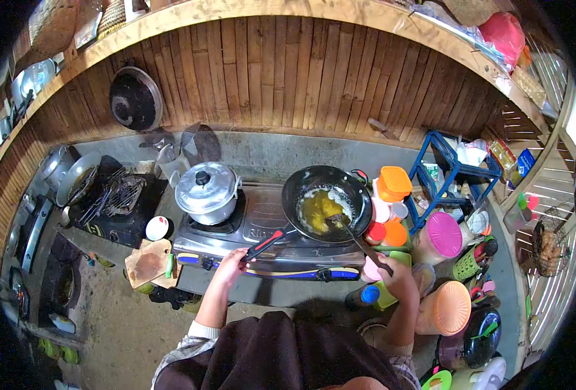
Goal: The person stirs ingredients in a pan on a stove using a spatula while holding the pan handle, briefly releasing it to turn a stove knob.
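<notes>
A black wok (293,201) sits on the right burner of a silver gas stove (262,203). Inside it, yellow food (320,211) lies in bubbling oil. My left hand (235,263) is closed round the end of the wok's black and red handle. My right hand (397,278) grips the handle of a dark spatula (361,244), whose blade rests in the wok at the right edge of the food. On the left burner stands a lidded silver pot (207,195).
Left of the stove are a wooden cutting board (150,261) with a green-handled knife, a small white bowl (157,227) and a blackened grill (124,195). Colourful containers (443,237) and a blue rack (454,166) crowd the right side. A black pan (134,99) hangs on the wall.
</notes>
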Available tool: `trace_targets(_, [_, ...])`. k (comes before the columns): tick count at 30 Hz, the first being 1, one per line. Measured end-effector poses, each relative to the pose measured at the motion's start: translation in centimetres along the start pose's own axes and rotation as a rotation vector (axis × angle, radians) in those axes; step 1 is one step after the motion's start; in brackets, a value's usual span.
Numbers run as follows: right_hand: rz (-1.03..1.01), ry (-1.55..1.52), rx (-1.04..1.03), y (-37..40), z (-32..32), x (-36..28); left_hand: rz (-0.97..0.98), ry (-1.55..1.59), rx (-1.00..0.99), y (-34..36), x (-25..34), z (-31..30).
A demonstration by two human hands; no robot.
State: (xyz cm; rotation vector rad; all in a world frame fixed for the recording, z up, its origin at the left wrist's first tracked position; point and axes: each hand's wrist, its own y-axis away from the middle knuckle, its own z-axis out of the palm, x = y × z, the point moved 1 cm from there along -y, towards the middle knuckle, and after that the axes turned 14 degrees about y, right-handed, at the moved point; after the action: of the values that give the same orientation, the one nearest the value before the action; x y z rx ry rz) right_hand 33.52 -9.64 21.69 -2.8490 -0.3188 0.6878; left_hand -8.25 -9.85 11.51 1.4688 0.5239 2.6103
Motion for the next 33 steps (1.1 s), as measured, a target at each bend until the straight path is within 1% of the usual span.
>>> trace_targets(1, [-0.029, -0.076, 0.030, -0.4, 0.5, 0.2, 0.001, -0.002, 0.007, -0.1, 0.0, 0.1])
trace_targets(4, [0.006, -0.068, -0.038, -2.1, 2.9, 1.7, 0.030, -0.003, 0.002, -0.4, 0.3, 0.7])
trace_targets(7, [-0.023, -0.062, -0.009, -3.2, 3.4, 0.8, 0.032, 0.022, 0.064, -0.5, 0.2, 1.5])
trace_targets(8, [0.052, -0.059, -0.057, -3.6, 3.8, 0.8, 0.046, 0.022, 0.060, -0.5, 0.2, 1.7])
trace_targets(11, [0.089, 0.029, -0.059, -4.6, 5.1, 0.6, 0.054, 0.006, 0.030, -1.2, 0.0, 1.5])
trace_targets(13, [0.097, 0.007, -0.058, -4.9, 5.8, 0.5, 0.044, -0.010, 0.003, -1.3, -0.1, 1.3])
trace_targets(15, [0.042, -0.069, 0.017, -5.3, 6.2, -0.1, 0.018, -0.036, 0.007, -1.5, 0.0, 1.2])
trace_targets(16, [0.103, -0.050, -0.037, -5.5, 6.0, -0.6, 0.034, -0.051, -0.059, -2.0, -0.2, 0.6])
trace_targets(17, [0.099, -0.049, -0.030, -5.6, 5.7, -1.2, 0.007, -0.032, -0.070, -2.2, -0.2, 0.3])
trace_targets(19, [0.177, -0.066, -0.084, -5.7, 5.3, -2.0, -0.061, -0.025, -0.130, -2.4, 0.1, 0.1])
trace_targets(20, [0.198, -0.101, -0.069, -5.8, 5.5, -2.0, -0.092, -0.034, -0.220, -2.7, 0.4, -0.1])
trace_targets(21, [0.213, -0.105, -0.064, -5.8, 6.0, -1.4, -0.102, -0.044, -0.228, -2.9, 0.9, 0.0])
trace_targets(23, [0.062, -0.186, 0.107, -5.7, 7.1, -0.3, -0.305, 0.101, -0.364, -3.1, 1.5, 0.4])
trace_targets(24, [0.074, -0.210, 0.147, -5.6, 6.8, -0.9, -0.360, 0.113, -0.357, -3.6, 1.6, 0.3])
trace_targets(25, [0.112, -0.143, 0.165, -5.5, 7.2, -0.7, -0.377, 0.107, -0.362, -3.9, 1.6, 0.4])
trace_targets(27, [0.187, -0.087, 0.144, -5.5, 6.7, -1.5, -0.476, 0.148, -0.378, -4.4, 1.6, 0.5])
trace_targets(28, [0.267, -0.035, 0.104, -5.5, 7.1, -1.4, -0.523, 0.159, -0.398, -5.0, 1.4, 0.4])
trace_targets(29, [0.280, -0.029, 0.107, -5.5, 7.0, -1.7, -0.534, 0.157, -0.407, -5.4, 1.3, 0.3])
trace_targets(31, [0.193, -0.121, 0.220, -5.4, 6.7, -3.4, -0.644, 0.272, -0.458, -6.2, 1.2, 0.3])
trace_targets(32, [0.259, -0.050, 0.203, -5.1, 6.2, -4.4, -0.699, 0.328, -0.484, -6.7, 1.1, 0.4])
trace_targets(33, [0.271, -0.042, 0.212, -4.9, 6.3, -4.5, -0.709, 0.322, -0.496, -7.1, 0.8, 0.4])
